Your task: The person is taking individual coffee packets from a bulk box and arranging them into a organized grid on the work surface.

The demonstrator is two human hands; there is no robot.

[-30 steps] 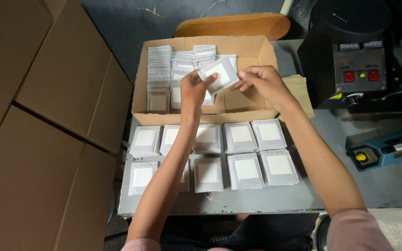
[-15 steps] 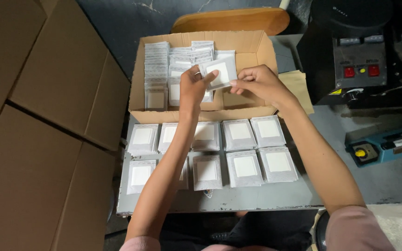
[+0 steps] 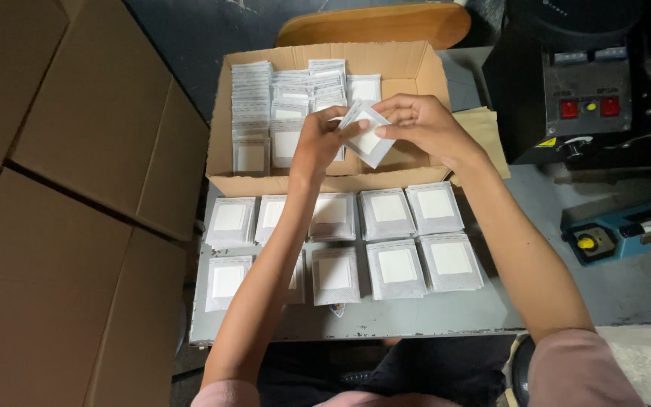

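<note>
I have one small white packet (image 3: 368,137) pinched between both hands, held over the open cardboard box (image 3: 414,71). My left hand (image 3: 318,143) grips its left edge with thumb and fingers closed on it; my right hand (image 3: 420,124) is clamped on its top right corner. The packet is square, pale grey at the rim with a white square in the middle, and it sits tilted like a diamond.

Inside the box, rows of the same packets (image 3: 254,98) stand on edge along the left and back, while the right part shows bare cardboard floor. On the grey table (image 3: 416,320) in front of the box lie two rows of flat packet stacks (image 3: 389,213), each with a white square label — edges nearly touching. A bare strip of table runs along the near edge. To the right stand a black machine (image 3: 585,105) with two red buttons and a yellow one, and a blue device (image 3: 627,230) with a yellow knob.

Half a second ago the packet faced me flatter and higher — now it is turned and lower, and my right hand has closed in over it.
</note>
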